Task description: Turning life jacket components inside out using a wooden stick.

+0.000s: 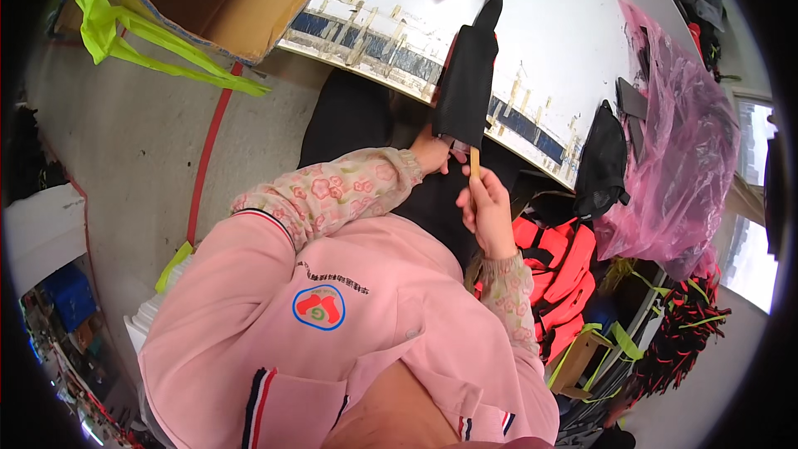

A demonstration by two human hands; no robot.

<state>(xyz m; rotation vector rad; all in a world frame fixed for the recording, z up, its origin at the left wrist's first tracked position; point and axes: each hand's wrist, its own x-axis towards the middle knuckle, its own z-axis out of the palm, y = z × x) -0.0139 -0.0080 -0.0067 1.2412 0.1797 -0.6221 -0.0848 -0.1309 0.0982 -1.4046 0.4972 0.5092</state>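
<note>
A flat black fabric piece [467, 87] hangs over the front edge of the white table, joined at its far end to a black strap. My left hand [429, 152] is closed at its lower left corner, gripping the open end, where a bit of pale pink shows. In my right hand [489, 204] is a narrow yellowish flat stick [475, 163], pinched between thumb and fingers. The stick's upper tip meets the lower edge of the fabric piece; whether it reaches inside is hard to see.
The table [561, 41] has worn tape along its edge. A cardboard box [274, 0] with lime straps [141, 41] stands at far left. To the right lie a black pouch [604, 162], pink plastic sheeting [677, 141] and stacked red-orange pieces [565, 274].
</note>
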